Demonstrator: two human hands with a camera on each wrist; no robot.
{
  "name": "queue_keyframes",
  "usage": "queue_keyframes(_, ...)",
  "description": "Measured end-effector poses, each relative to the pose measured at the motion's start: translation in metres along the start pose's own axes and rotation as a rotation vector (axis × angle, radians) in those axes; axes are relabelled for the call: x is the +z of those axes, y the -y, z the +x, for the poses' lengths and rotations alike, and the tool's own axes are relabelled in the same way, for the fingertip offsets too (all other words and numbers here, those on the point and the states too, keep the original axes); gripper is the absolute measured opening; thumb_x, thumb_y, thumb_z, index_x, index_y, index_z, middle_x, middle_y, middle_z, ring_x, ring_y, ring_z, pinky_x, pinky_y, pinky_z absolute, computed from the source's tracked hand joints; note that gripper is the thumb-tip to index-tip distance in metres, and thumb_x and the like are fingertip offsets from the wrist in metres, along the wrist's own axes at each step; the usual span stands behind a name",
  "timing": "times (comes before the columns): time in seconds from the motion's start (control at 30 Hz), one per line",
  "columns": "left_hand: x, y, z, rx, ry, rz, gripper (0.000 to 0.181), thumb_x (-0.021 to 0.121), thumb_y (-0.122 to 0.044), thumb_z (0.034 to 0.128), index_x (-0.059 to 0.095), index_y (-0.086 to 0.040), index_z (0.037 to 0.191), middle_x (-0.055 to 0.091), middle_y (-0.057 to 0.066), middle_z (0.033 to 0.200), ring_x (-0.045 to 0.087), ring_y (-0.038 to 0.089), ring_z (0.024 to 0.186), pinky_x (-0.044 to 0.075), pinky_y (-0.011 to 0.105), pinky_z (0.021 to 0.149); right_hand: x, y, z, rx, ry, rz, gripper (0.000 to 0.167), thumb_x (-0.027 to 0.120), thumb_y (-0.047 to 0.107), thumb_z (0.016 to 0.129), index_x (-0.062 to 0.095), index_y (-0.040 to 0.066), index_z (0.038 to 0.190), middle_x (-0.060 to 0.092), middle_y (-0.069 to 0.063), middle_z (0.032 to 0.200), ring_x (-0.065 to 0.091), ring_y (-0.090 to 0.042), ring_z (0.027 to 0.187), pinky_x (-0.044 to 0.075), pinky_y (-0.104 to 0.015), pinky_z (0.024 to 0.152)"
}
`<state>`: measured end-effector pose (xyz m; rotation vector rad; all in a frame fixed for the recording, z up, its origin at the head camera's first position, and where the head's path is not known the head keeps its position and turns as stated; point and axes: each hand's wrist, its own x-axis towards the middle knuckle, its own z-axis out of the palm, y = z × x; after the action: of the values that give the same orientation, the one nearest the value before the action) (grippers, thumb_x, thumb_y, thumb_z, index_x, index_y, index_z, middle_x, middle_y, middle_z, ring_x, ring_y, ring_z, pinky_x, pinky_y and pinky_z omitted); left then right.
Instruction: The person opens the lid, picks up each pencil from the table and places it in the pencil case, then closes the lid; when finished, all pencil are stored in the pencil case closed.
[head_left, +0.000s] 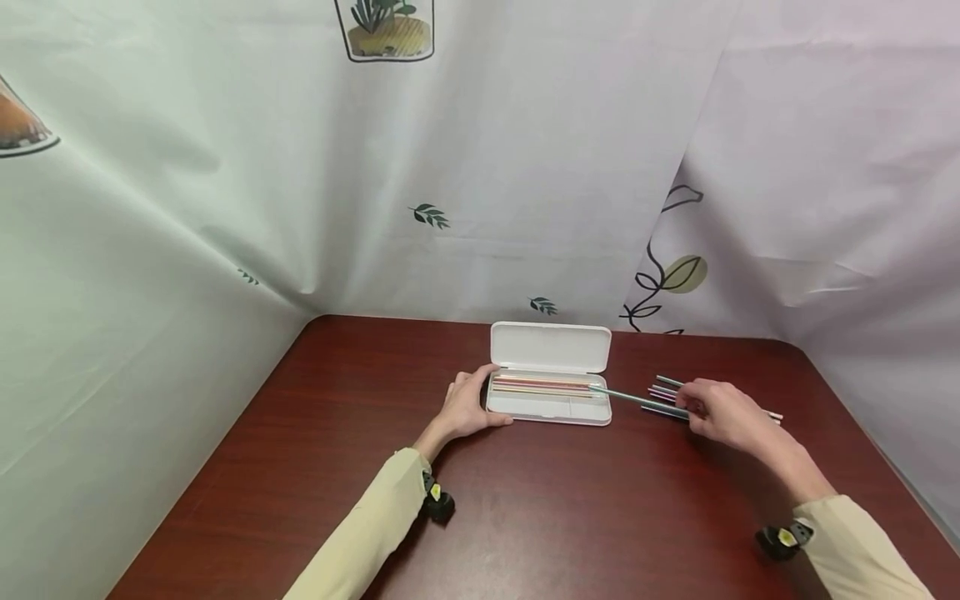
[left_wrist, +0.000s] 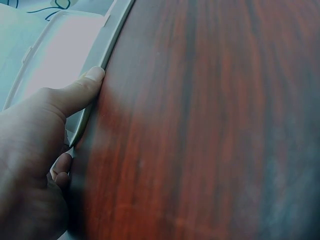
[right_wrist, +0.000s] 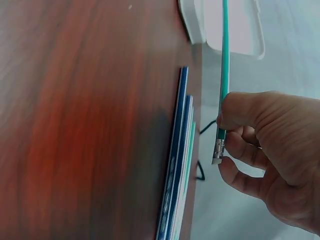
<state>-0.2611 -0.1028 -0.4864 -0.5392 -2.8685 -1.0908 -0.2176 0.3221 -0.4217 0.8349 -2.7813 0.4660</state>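
Observation:
A white pencil case lies on the table with its lid raised at the back. Several pencils, reddish and yellowish, lie lengthwise inside it. My left hand grips the case's left end, thumb along the front edge and fingers round the far side. Between thumb and fingers, my right hand pinches a green pencil near its eraser end. That pencil points left, its far tip over the right part of the case. Below the right hand, more pencils, dark blue, green and pale, lie side by side on the table.
The dark red wooden table reaches back to a pale patterned cloth hanging behind it. More cloth hangs along the left and right sides. A small black device sits at each wrist.

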Motion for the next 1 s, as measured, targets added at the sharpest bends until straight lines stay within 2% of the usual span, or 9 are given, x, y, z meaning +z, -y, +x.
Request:
queue_keyframes(0.37,0.001,0.000,0.000,0.001,-0.002,0.003,0.092,0.092,-0.036,0.0701,0.046,-0.018,0.148,0.059,0.009,0.127,0.045,0.029,0.117,0.036,0.045,0.096,0.010,0.016,0.034,-0.008,0.038,0.029,0.024,0.067,-0.005,0.070,0.063,0.015,0.082,0.051,0.005,0.075,0.046,-0.011,0.067,0.039,-0.033,0.059)
queue_keyframes(1.0,0.000,0.000,-0.001,-0.002,-0.003,-0.011,0.092,0.092,-0.035,0.0699,0.046,-0.018,0.148,0.059,0.010,0.125,0.045,0.030,0.116,0.036,0.046,0.095,0.032,0.046,0.079,-0.021,0.089,0.045,0.023,0.067,-0.007,0.071,0.064,0.013,0.081,0.052,0.006,0.077,0.048,-0.014,0.068,0.041,-0.033,0.060)
